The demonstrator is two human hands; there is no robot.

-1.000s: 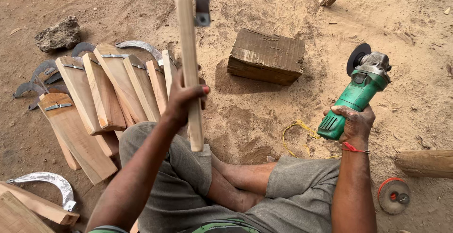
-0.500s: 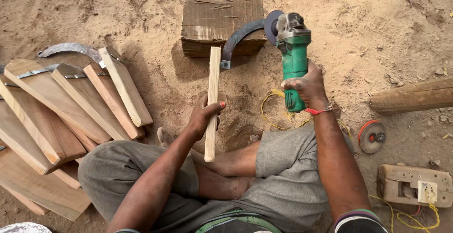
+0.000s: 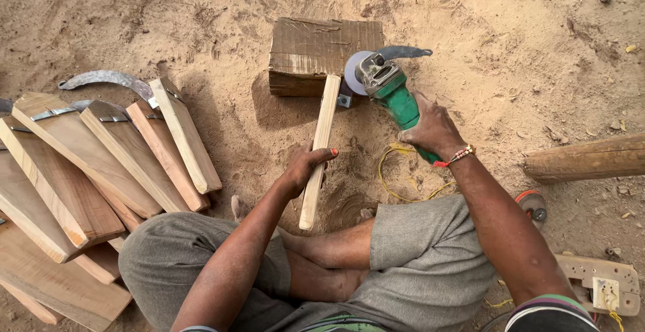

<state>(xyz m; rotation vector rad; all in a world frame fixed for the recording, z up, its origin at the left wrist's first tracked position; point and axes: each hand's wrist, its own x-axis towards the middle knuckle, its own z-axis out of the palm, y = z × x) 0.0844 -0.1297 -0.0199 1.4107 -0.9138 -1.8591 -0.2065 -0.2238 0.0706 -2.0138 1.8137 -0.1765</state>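
A: Far left, a fanned stack of pale wooden-handled sickles [image 3: 101,164] lies on the sandy ground [image 3: 524,43]. What does the left hand [image 3: 306,167] hold?
B: It is closed around a long pale wooden sickle handle [image 3: 319,150], its curved grey steel blade [image 3: 403,52] propped on a brown wooden block [image 3: 316,53]
A: And right of it?
B: The right hand [image 3: 433,130] grips a green angle grinder [image 3: 393,97], disc at the blade. Good grinding likely needs a firmly braced handle and light, even disc pressure
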